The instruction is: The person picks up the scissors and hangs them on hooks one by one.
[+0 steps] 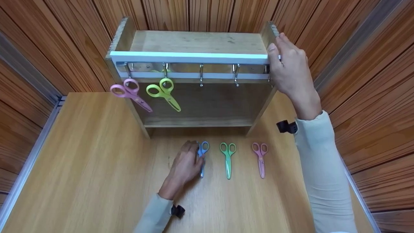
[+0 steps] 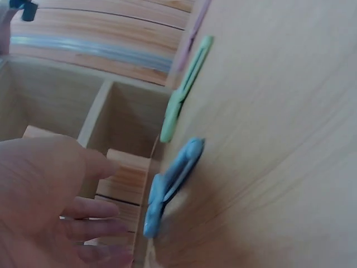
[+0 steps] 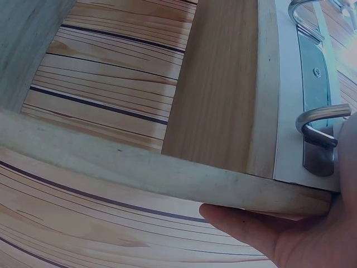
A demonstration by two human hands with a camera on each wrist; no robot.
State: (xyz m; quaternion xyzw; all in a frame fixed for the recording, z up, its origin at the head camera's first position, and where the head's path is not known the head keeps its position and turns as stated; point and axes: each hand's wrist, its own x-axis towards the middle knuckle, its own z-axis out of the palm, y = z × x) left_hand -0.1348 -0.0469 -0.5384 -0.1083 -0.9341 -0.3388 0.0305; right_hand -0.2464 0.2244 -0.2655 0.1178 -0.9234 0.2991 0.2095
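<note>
My left hand (image 1: 186, 163) is over the blue scissors (image 1: 202, 149) lying on the table, partly covering them in the head view. In the left wrist view, its fingers are spread loosely beside the blue scissors (image 2: 159, 192), with a gap between. My right hand (image 1: 291, 69) grips the right side of a wooden shelf (image 1: 197, 42), thumb at the front and fingers along the outer side. Pink scissors (image 1: 132, 93) and yellow-green scissors (image 1: 165, 94) hang from the two leftmost hooks of the shelf's front rail. Green scissors (image 1: 228, 163) and another pink pair (image 1: 260, 161) lie right of the blue ones.
The white rail (image 1: 194, 58) carries bare metal hooks (image 1: 201, 76) at its middle and right. The shelf stands at the back of the wooden table (image 1: 97, 168). Wood-plank panels (image 1: 372, 97) enclose the back and sides.
</note>
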